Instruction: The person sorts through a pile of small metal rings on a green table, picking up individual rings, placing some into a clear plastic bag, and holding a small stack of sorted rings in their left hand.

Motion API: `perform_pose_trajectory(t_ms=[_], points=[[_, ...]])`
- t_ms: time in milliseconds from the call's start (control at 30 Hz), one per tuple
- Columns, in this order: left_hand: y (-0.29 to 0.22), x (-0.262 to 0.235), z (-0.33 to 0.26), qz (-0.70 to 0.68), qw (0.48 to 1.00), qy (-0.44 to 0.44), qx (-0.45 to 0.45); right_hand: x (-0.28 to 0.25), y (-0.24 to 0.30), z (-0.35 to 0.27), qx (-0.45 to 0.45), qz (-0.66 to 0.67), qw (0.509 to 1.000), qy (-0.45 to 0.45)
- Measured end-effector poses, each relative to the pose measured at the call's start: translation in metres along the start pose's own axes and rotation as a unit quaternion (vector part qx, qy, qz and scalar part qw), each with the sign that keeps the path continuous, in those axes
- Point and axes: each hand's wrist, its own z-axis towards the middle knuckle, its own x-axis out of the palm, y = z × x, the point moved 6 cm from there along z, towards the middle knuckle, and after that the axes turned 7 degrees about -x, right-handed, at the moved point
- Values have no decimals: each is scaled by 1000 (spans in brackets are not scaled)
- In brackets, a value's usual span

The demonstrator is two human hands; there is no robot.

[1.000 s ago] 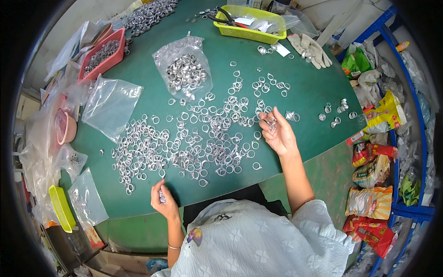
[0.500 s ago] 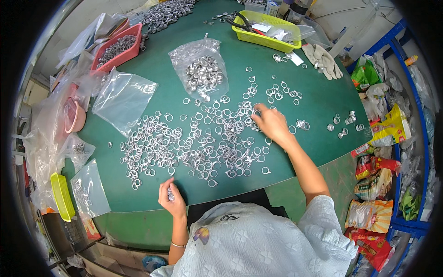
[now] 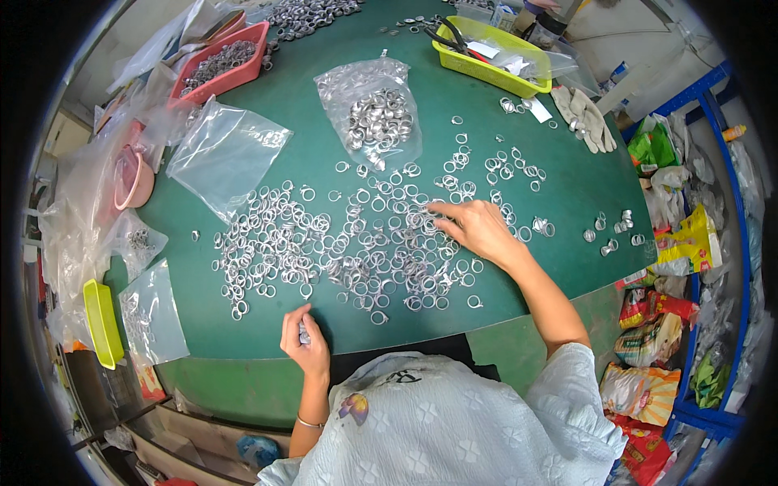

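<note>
Across the green tabletop (image 3: 304, 121) lie silver rings (image 3: 279, 235), blue shelving (image 3: 707, 418) at right.

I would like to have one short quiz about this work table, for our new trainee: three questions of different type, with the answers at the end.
1. Multiple choice: where does the clear bag of silver pieces lie?
A) in the pink-red tray
B) on the green table
C) on the blue shelf

2. True or false: the left hand is curled around small metal pieces.

3. Fill in: the right hand reaches over the scattered silver ____.

Key
1: B
2: True
3: rings
</note>
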Motion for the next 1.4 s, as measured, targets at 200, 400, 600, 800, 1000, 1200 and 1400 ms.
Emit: perform_pose_trajectory(t_ms=[200, 400, 600, 800, 1000, 1200, 1400], points=[[3, 1, 0, -18, 1000, 0, 7, -7, -26, -22, 46, -111, 993, 2], [5, 1, 1, -25, 1000, -1, -5, 9, 20, -12, -24, -47, 996, -70], [2, 0, 2, -46, 999, -10, -5, 25, 3, -16, 6, -125, 992, 26], [3, 0, 2, -53, 998, -13, 2, 6, 11, -13, 26, -110, 991, -75], [8, 0, 2, -53, 999, -5, -12, 63, 101, 13, -111, 20, 992, 48], [6, -1, 3, -61, 998, -12, 6, 63, 75, 21, -32, 182, 982, -22], [5, -4, 3, -57, 998, 2, -4, 63, 61, 14, 163, 760, 628, 20]])
